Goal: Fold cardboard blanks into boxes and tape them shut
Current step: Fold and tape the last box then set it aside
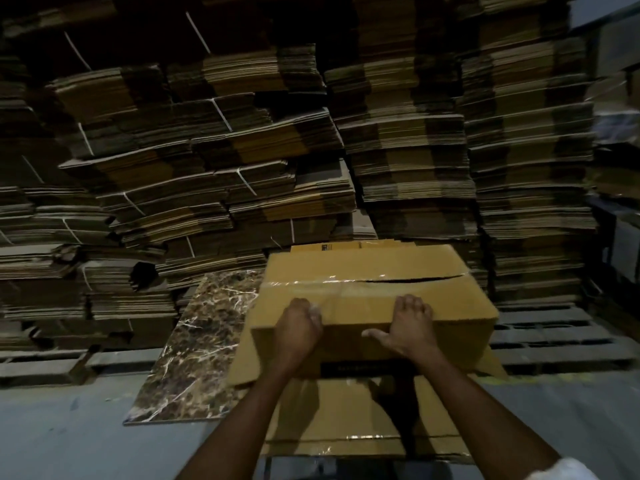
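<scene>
A brown cardboard box (363, 271) stands folded in front of me, its top seam covered by clear tape that gapes open toward the right. My left hand (298, 327) grips the box's near top edge at the left, fingers curled over onto the top panel. My right hand (405, 327) lies on the same edge further right, fingers spread on the top and thumb stretched along the front face. A second cardboard piece (367, 431) with a strip of clear tape lies flat under the box, near me.
Tall stacks of flat cardboard blanks (242, 150) tied with white string fill the whole background. A marble-patterned slab (194, 348) lies on the grey floor left of the box. Dark pallets (554, 337) sit to the right and left.
</scene>
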Demonstrator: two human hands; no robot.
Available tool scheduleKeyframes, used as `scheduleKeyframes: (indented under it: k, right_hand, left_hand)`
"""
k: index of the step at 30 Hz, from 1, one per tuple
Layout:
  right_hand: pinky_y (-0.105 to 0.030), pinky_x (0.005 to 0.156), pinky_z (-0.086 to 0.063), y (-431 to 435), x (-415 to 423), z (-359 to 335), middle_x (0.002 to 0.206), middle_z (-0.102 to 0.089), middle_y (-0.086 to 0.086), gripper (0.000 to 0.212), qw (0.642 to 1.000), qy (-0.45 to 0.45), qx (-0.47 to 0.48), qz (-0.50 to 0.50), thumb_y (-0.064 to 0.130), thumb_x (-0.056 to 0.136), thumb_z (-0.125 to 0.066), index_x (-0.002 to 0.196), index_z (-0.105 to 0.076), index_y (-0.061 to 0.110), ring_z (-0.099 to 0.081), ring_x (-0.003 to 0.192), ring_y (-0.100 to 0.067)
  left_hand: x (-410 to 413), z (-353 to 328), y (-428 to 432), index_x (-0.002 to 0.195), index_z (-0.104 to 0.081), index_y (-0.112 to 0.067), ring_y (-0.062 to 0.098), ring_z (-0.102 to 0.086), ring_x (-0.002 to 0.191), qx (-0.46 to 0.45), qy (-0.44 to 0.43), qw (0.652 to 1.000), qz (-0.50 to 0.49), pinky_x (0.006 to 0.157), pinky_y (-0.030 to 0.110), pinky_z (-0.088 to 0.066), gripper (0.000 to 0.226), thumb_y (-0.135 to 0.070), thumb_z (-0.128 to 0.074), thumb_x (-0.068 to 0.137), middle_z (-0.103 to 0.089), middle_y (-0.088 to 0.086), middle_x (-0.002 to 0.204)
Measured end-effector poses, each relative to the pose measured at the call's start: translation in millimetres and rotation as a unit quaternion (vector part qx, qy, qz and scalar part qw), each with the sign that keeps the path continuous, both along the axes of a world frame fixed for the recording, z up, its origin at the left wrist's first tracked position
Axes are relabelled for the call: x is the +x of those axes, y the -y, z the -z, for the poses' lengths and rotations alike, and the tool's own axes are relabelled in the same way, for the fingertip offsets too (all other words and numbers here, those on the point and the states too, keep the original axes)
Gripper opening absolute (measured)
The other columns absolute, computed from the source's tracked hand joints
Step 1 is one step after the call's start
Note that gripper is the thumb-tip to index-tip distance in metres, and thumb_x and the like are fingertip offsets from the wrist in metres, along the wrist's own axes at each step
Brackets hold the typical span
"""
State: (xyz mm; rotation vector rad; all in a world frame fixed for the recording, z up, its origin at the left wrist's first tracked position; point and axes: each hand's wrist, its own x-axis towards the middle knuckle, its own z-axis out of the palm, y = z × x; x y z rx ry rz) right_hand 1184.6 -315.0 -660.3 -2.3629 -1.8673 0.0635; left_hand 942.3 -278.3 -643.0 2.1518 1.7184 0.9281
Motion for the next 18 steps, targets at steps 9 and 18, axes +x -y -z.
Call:
scheduleKeyframes:
  k: [9, 18]
  right_hand:
    - [-0.045, 0.126, -0.013, -8, 26, 5, 0.164, -0.024, -0.01, 0.117, 0.999, 0.001, 0.015, -0.033, 0.095, 0.074, -0.039, 0.157, -0.024, 0.014, -0.018, 0.153, -0.028]
    - [-0.052, 0.126, -0.011, -27, -12, -12, 0.167, -0.012, -0.019, 0.115, 0.998, -0.019, -0.058, 0.014, 0.078, 0.078, -0.063, 0.159, -0.015, 0.011, -0.008, 0.154, -0.037]
  left_hand:
    - [-152, -5, -26, 0.094, -0.064, -0.005, 0.03, -0.061, 0.081, 0.002, 0.347, 0.878, -0.329, 0.065, 0.035, -0.045, 0.034, -0.033, -0.047, 0.104, -0.062, 0.013, 0.086]
    - [-225, -23, -20, 0.098, -0.056, -0.021, 0.021, -0.063, 0.099, -0.061, 0.502, 0.823, -0.26, 0.073, 0.029, -0.053, 0.007, -0.023, -0.062, 0.097, -0.064, 0.006, 0.106]
